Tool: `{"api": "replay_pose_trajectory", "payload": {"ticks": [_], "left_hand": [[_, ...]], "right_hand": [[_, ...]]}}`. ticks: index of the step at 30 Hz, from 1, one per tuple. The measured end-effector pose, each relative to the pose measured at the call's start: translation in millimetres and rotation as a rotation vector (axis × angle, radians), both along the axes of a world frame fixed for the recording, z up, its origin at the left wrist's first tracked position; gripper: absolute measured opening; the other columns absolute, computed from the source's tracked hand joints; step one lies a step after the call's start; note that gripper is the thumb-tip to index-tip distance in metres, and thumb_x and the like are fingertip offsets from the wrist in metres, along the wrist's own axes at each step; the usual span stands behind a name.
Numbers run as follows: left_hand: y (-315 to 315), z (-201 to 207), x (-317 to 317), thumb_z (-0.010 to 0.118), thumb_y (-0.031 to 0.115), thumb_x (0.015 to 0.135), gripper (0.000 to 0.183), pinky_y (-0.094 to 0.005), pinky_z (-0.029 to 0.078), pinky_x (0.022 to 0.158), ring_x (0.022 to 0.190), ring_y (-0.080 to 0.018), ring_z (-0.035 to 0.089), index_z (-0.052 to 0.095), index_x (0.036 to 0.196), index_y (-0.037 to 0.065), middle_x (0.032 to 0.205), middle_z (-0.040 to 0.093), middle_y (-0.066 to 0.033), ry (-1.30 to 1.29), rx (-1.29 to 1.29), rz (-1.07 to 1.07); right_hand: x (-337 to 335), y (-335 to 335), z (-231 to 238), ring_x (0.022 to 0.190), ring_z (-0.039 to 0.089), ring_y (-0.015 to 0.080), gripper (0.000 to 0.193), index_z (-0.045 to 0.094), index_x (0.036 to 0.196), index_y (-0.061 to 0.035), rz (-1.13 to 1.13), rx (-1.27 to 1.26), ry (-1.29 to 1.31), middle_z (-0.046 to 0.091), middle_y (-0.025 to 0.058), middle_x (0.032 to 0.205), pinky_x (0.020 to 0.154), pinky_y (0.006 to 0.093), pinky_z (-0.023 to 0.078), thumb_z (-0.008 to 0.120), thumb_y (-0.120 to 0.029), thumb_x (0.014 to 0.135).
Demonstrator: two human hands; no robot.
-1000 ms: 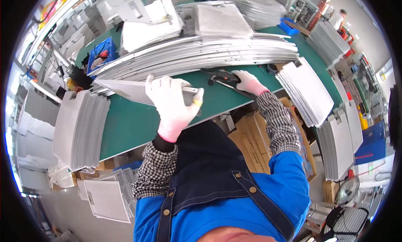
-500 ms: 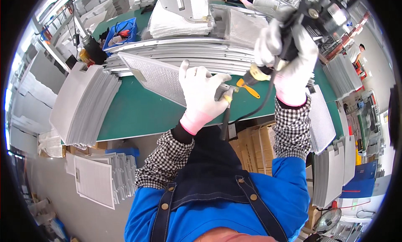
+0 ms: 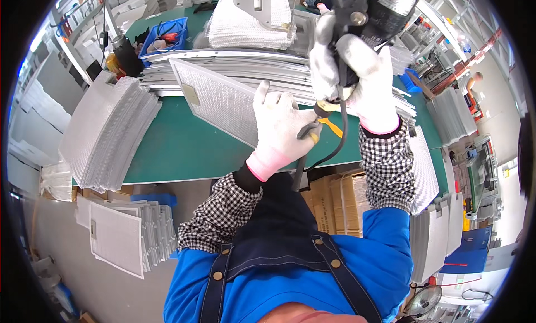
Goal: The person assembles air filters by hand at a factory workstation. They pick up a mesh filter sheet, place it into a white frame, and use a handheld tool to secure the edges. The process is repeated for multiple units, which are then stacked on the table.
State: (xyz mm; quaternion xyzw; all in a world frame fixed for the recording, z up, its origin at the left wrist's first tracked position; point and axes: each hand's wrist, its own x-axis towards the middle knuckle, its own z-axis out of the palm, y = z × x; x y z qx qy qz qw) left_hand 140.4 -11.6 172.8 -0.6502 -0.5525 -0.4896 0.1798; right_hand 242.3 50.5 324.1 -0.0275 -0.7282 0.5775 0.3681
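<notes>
My left hand (image 3: 283,125), in a white glove with pink cuff, is closed at the edge of a framed silver mesh panel (image 3: 215,99), which stands tilted over the table. Partly hidden by its fingers is a dark handle-like piece (image 3: 299,175), hanging past the table's front edge; its kind I cannot make out. A black corded power tool (image 3: 385,16) is gripped in my right hand (image 3: 363,72), gloved alike. The tool's tip (image 3: 322,109) points down close beside my left fingers. An orange scraper (image 3: 330,126) lies on the table just behind the tool's cord.
Long metal strips (image 3: 234,66) lie across the table's back. A stack of panels (image 3: 109,133) stands left, and a blue bin (image 3: 167,37) sits behind it. Cardboard boxes (image 3: 338,203) are below the table edge. More panels (image 3: 424,172) stand right. A person works across the table.
My right hand has brought the power tool left, its tip now near my left fingers. My left hand and the mesh panel have shifted slightly right and away from me.
</notes>
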Motion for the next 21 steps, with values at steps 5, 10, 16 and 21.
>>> {"api": "replay_pose_trajectory", "payload": {"ticks": [5, 10, 16, 21], "left_hand": [[0.2, 0.2, 1.1, 0.080, 0.028, 0.066, 0.021, -0.0610, 0.026, 0.114, 0.091, -0.0271, 0.051, 0.076, 0.087, 0.031, 0.082, 0.048, -0.0040, -0.009, 0.063, -0.020], [-2.9, -3.9, 0.0, 0.081, 0.027, 0.064, 0.021, -0.0621, 0.027, 0.113, 0.089, -0.0253, 0.051, 0.075, 0.084, 0.030, 0.080, 0.046, -0.0030, 0.008, 0.040, -0.016], [-4.8, -0.8, 0.1, 0.080, 0.027, 0.064, 0.020, -0.0622, 0.027, 0.114, 0.090, -0.0256, 0.052, 0.074, 0.083, 0.030, 0.081, 0.048, -0.0035, -0.012, 0.038, -0.022], [-1.5, -2.4, -1.8, 0.080, 0.027, 0.064, 0.036, -0.0611, 0.027, 0.113, 0.109, -0.0331, 0.052, 0.076, 0.100, 0.029, 0.105, 0.059, -0.0077, 0.000, 0.003, -0.055]], "right_hand": [[-8.0, 6.8, 0.3, 0.048, 0.050, 0.0133, 0.030, 0.052, 0.104, 0.0020, 0.166, -0.007, -0.111, 0.053, 0.0065, 0.064, 0.042, 0.0271, 0.045, 0.062, -0.024, 0.092], [-15.4, 33.1, -5.1, 0.041, 0.049, 0.0118, 0.053, 0.045, 0.090, -0.0061, 0.643, -0.189, -0.036, 0.050, 0.0017, 0.061, 0.039, 0.0250, 0.046, 0.074, -0.050, 0.088], [-17.0, 41.0, -24.3, 0.057, 0.052, 0.0148, 0.036, 0.055, 0.103, 0.0020, 0.817, -0.405, 0.092, 0.057, 0.0072, 0.077, 0.050, 0.0264, 0.045, 0.062, -0.031, 0.090], [-14.7, 26.3, -18.9, 0.086, 0.062, 0.0119, 0.034, 0.063, 0.115, 0.0016, 0.345, -0.144, -0.119, 0.067, 0.0066, 0.096, 0.073, 0.0252, 0.051, 0.063, -0.011, 0.083]]}}
